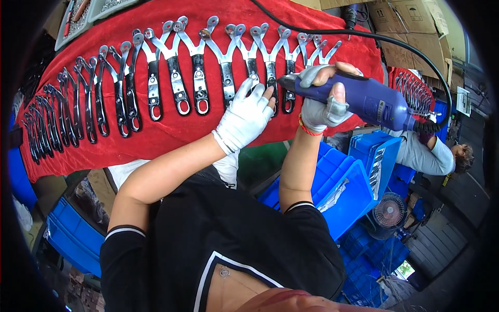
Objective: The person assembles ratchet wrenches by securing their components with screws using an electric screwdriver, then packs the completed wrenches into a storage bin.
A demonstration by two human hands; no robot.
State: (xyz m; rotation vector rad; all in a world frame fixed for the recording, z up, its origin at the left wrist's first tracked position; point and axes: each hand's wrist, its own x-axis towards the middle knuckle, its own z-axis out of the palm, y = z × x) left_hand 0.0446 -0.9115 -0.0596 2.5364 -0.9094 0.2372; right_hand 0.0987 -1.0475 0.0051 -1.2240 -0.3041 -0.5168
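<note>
Gloved left hand flat; right hand grips blue power tool.

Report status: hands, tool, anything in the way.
Left hand flat on pliers. Right hand grips blue power tool, tip at pliers row. Black cord crosses red cloth.

Right hand grips blue tool (pliers beneath).

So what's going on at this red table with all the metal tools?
A person in gloves is working along a row of plier-like metal tools laid out on a red cloth. The left hand rests flat on one tool near the middle of the row. The right hand grips a blue corded power tool with its tip down at the same spot. Blue plastic bins sit below, and another person is nearby.
</note>
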